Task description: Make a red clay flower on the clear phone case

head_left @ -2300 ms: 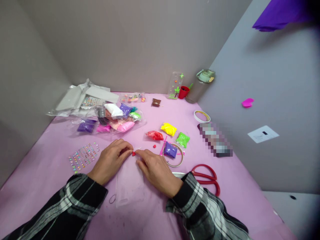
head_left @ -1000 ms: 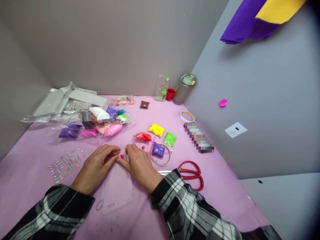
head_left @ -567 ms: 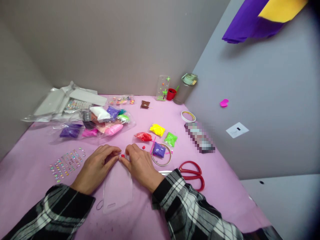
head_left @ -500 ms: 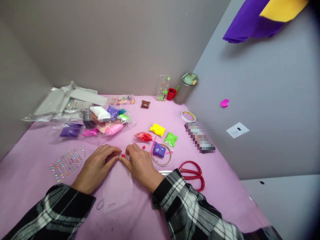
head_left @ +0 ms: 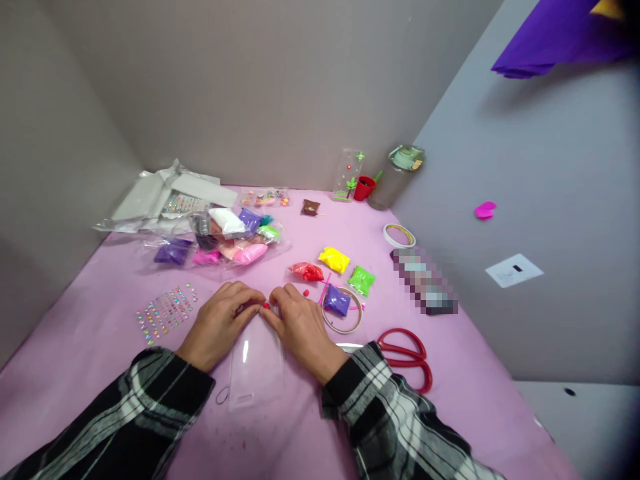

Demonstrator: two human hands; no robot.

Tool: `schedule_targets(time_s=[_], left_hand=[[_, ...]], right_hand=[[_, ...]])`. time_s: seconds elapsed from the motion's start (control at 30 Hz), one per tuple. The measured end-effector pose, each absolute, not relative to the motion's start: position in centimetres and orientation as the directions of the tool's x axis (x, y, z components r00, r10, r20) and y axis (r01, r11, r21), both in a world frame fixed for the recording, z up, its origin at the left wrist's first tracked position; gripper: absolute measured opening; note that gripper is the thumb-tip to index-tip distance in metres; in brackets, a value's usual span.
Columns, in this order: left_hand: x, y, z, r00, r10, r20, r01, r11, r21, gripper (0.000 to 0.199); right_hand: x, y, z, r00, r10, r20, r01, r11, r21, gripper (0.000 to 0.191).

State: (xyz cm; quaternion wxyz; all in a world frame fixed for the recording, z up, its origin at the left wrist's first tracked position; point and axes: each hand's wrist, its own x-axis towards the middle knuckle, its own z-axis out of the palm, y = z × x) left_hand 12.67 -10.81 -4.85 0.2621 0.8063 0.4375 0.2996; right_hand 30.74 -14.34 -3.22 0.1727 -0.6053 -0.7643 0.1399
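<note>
Red bit [head_left: 267, 305]: btw fingertips of both hands, far end of clear case [head_left: 257, 373]; partly hidden.
L hand [head_left: 223, 323]: fingers curled in, thumb + index tips at red bit; can't tell if pinching or just touching.
R hand [head_left: 303, 330]: thumb + index tips also at red bit; can't tell if gripping.
Case: flat on pink table [head_left: 240, 433], near end twd wearer.
Edges: table meets grey back wall [head_left: 275, 87]; R edge slants along side wall.
Room L: gem sheet [head_left: 167, 313] just beside L hand; bagged packs [head_left: 227, 220] beyond.
Room R: tighter. Red ball [head_left: 306, 293] + purple pack [head_left: 337, 301] near R hand; scissors [head_left: 425, 370] partly hidden by R sleeve [head_left: 380, 400].
Room front: strip of table btw sleeves, case end to frame bottom.
Vs 0.5 s ago: view swung L, everything further R in frame; yellow patch [head_left: 610, 8] top R mostly cut off; fingertips closer tog. at red bit; light streak on case is new. Gem sheet, scissors same spots on table.
</note>
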Motion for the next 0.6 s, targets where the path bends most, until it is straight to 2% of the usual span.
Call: schedule_targets(time_s=[0.6], left_hand=[[12.97,-10.77,-4.84,0.437,0.857,0.273,0.554,-0.496,0.669,0.015]], right_hand=[[30.89,-14.46,-3.11,-0.219,0.971,0.099,0.871,0.24,-0.429,0.014]])
